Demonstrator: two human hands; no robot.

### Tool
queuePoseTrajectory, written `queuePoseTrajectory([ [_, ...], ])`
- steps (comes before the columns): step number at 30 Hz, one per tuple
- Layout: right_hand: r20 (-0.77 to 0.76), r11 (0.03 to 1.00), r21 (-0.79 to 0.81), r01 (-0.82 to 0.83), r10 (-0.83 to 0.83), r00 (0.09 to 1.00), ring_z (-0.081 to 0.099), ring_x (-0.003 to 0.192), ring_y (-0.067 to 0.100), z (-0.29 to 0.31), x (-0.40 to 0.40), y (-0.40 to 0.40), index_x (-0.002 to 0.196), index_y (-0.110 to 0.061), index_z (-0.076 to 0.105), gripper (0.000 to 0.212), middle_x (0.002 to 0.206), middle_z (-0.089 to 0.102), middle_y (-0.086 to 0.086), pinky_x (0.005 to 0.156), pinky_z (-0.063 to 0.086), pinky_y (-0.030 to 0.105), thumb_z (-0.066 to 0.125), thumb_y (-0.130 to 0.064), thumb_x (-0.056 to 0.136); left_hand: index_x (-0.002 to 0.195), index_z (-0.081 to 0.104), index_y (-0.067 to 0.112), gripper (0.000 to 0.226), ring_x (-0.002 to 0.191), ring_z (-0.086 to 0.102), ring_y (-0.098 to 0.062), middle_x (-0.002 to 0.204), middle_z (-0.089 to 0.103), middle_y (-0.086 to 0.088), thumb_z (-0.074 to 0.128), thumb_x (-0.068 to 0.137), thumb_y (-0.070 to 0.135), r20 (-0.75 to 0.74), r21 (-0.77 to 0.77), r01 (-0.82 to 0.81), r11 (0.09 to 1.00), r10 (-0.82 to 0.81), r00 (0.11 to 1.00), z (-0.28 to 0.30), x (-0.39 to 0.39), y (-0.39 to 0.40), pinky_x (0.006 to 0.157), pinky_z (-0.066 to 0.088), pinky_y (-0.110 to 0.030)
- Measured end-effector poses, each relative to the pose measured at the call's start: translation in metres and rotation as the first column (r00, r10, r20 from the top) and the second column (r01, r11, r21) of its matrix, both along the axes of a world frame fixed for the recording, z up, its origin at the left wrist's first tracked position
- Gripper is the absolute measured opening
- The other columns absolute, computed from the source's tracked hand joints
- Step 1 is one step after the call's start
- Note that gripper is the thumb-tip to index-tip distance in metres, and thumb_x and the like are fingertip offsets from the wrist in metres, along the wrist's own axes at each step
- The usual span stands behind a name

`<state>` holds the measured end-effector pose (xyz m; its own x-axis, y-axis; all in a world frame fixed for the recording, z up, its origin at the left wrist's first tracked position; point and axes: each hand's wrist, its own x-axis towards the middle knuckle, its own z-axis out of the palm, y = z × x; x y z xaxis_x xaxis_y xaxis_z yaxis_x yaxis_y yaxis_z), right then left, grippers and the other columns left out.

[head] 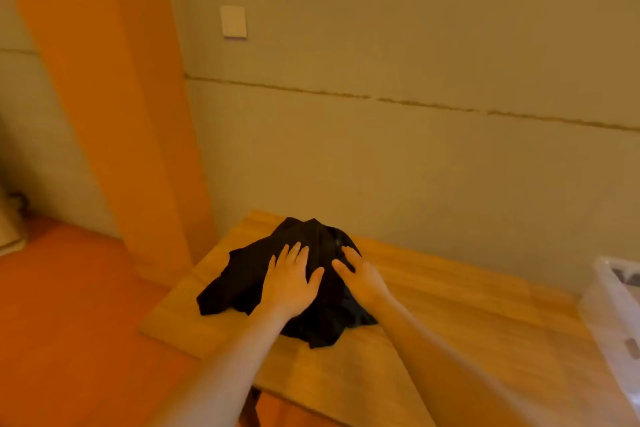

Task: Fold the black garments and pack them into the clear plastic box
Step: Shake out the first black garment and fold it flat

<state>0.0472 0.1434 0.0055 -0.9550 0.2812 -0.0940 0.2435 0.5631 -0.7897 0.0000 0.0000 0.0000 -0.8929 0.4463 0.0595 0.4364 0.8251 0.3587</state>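
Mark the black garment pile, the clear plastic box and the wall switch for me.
black garment pile (242, 274), head view, on its left lobe beside the hands.
clear plastic box (609, 308), head view, on its near wall.
wall switch (233, 21), head view, on the plate's centre.

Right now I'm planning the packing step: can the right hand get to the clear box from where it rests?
Probably yes. The right hand lies flat on the black garment, and only bare table separates it from the clear plastic box at the right edge.
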Motion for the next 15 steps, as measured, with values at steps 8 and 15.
queuePoseTrajectory([
  [8, -0.112, 0.961, -0.234, 0.147, -0.177, 0.978, 0.029, 0.139, 0.02, -0.045, 0.002, -0.011, 0.146, -0.014, 0.028, 0.063, 0.15, 0.033, 0.004, 0.109, 0.029, 0.03, 0.053, -0.035, 0.092, 0.15, 0.014, 0.019, 0.059, 0.146, -0.002, -0.019, 0.159, 0.006, 0.0, 0.022, 0.099, 0.047, -0.116, 0.066, -0.011, 0.998, 0.018, 0.993, -0.038, 0.012, 0.005, 0.117, 0.002, -0.04],
  [15, -0.104, 0.943, -0.22, 0.251, -0.278, 0.955, 0.051, 0.121, 0.027, -0.049, 0.017, -0.013, 0.122, 0.0, 0.058, 0.037, 0.128, 0.058, 0.014, 0.099, 0.041, 0.031, 0.06, -0.019, 0.09, 0.149, 0.021, 0.019, 0.052, 0.146, 0.005, -0.016, 0.158, 0.013, 0.001, 0.025, 0.101, 0.04, -0.087, 0.18, -0.004, 0.984, 0.02, 0.996, -0.041, 0.033, -0.015, 0.117, 0.006, -0.038],
])
